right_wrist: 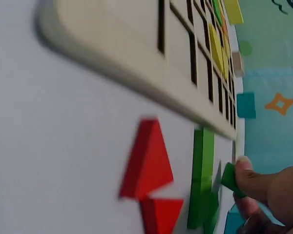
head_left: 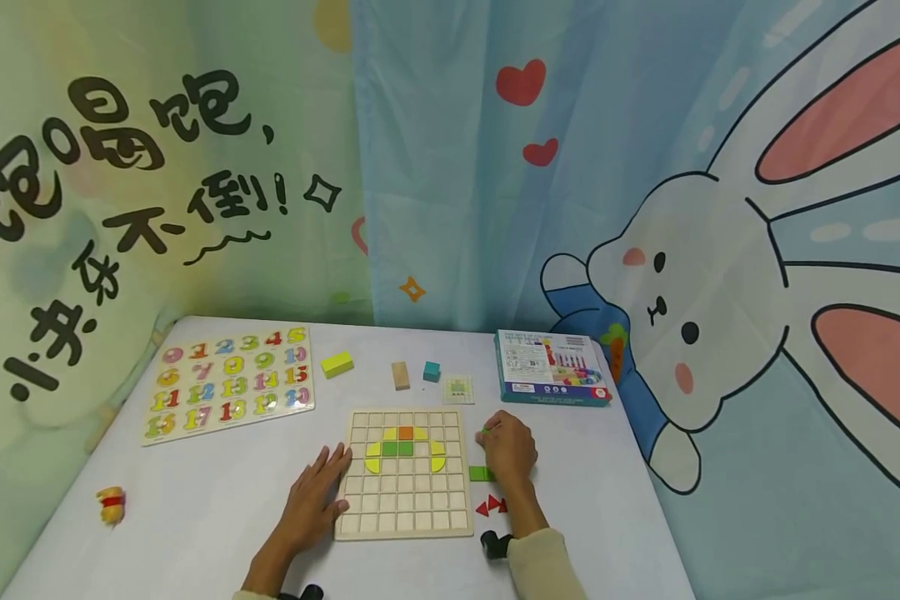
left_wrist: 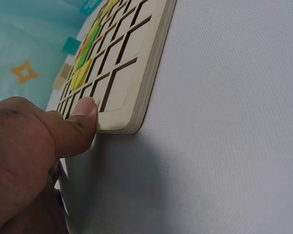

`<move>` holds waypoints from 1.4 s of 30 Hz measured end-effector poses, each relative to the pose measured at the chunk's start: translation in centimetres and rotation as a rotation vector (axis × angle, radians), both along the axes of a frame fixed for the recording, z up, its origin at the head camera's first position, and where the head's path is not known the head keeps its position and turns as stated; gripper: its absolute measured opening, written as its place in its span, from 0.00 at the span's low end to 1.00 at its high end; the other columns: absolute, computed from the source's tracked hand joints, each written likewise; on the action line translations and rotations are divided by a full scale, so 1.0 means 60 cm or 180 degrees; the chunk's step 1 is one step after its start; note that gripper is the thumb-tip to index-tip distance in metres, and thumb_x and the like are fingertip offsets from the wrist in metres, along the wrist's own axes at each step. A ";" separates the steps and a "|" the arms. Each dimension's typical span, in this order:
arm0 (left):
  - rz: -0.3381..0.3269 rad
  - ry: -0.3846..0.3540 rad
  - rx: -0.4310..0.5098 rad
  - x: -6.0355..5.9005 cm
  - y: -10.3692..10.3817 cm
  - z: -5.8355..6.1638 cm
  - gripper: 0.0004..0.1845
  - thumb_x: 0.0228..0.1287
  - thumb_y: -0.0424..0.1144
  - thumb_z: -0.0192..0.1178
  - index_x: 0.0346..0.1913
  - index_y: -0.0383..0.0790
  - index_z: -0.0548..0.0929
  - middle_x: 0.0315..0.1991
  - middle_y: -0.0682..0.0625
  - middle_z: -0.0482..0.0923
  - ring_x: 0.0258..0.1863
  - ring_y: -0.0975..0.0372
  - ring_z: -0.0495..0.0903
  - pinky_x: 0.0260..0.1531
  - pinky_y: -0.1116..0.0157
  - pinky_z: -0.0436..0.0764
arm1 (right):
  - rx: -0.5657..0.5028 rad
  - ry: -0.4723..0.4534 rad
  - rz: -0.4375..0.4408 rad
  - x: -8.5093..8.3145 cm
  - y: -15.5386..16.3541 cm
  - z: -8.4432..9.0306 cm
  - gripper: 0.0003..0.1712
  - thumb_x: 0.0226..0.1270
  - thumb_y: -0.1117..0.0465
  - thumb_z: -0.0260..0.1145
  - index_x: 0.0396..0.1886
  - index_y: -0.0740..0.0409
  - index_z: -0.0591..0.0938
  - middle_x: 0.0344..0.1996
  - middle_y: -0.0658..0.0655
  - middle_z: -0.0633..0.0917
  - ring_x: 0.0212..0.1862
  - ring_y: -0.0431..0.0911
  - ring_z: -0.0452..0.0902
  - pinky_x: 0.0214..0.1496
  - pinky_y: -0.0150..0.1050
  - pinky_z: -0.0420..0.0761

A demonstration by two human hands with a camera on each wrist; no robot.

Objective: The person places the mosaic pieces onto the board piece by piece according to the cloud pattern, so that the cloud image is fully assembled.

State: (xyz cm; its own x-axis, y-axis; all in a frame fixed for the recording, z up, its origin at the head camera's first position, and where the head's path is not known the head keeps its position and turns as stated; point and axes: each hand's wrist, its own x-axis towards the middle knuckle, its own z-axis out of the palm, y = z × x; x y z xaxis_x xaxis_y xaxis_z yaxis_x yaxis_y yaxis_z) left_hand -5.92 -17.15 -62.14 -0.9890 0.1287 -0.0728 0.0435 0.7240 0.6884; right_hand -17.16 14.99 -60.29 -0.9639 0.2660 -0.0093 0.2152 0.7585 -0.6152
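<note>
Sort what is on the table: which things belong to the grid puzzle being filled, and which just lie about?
In use: grid board, green piece pinched by right hand, green tile, red triangles, left hand.
Lying about: number puzzle, yellow block, boxed game, small toy.

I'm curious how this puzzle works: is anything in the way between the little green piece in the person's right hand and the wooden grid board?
Nothing visible. The right hand pinches a small green piece just beside the right edge of the grid board, with only bare table between. The left hand rests on the board's opposite edge.
</note>
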 end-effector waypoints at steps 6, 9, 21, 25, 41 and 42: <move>0.0011 0.0004 0.0017 -0.001 -0.001 0.004 0.45 0.65 0.28 0.70 0.83 0.41 0.64 0.86 0.41 0.55 0.86 0.39 0.48 0.82 0.32 0.48 | -0.0403 0.0276 0.0200 0.019 -0.029 0.003 0.07 0.62 0.61 0.81 0.37 0.50 0.90 0.24 0.50 0.82 0.29 0.44 0.75 0.30 0.37 0.70; 0.0014 0.0022 0.0025 -0.001 -0.001 0.005 0.45 0.65 0.28 0.70 0.83 0.41 0.64 0.86 0.41 0.56 0.86 0.39 0.48 0.82 0.32 0.48 | -0.0619 0.0329 0.0307 0.029 -0.049 0.002 0.07 0.60 0.59 0.82 0.35 0.49 0.90 0.23 0.49 0.83 0.28 0.42 0.76 0.30 0.37 0.72; -0.0012 0.0052 0.0036 -0.002 0.001 0.001 0.45 0.65 0.29 0.70 0.83 0.41 0.63 0.86 0.41 0.55 0.86 0.39 0.48 0.82 0.32 0.49 | -0.0396 0.0391 0.0742 0.043 -0.119 -0.007 0.09 0.61 0.60 0.81 0.34 0.48 0.87 0.23 0.44 0.85 0.28 0.39 0.77 0.29 0.37 0.73; -0.0006 0.0069 0.0056 -0.001 0.001 0.001 0.45 0.64 0.28 0.70 0.83 0.40 0.64 0.85 0.41 0.56 0.86 0.38 0.48 0.82 0.32 0.48 | -0.0227 0.0323 0.0786 0.040 -0.128 -0.008 0.07 0.62 0.60 0.81 0.33 0.49 0.88 0.23 0.44 0.83 0.28 0.39 0.75 0.29 0.37 0.72; 0.0007 0.0091 0.0047 0.002 0.001 -0.006 0.44 0.64 0.28 0.70 0.82 0.41 0.64 0.85 0.41 0.56 0.86 0.38 0.49 0.81 0.32 0.49 | -0.0541 0.0350 0.0806 0.052 -0.078 -0.002 0.12 0.56 0.62 0.84 0.40 0.50 0.92 0.31 0.50 0.87 0.36 0.42 0.80 0.36 0.36 0.76; 0.0008 0.0102 0.0047 0.003 0.000 -0.006 0.44 0.64 0.28 0.70 0.82 0.41 0.65 0.85 0.41 0.57 0.86 0.38 0.49 0.81 0.32 0.49 | -0.0563 0.0361 0.0752 0.054 -0.070 0.000 0.12 0.57 0.62 0.84 0.40 0.50 0.92 0.31 0.50 0.87 0.35 0.43 0.80 0.35 0.36 0.75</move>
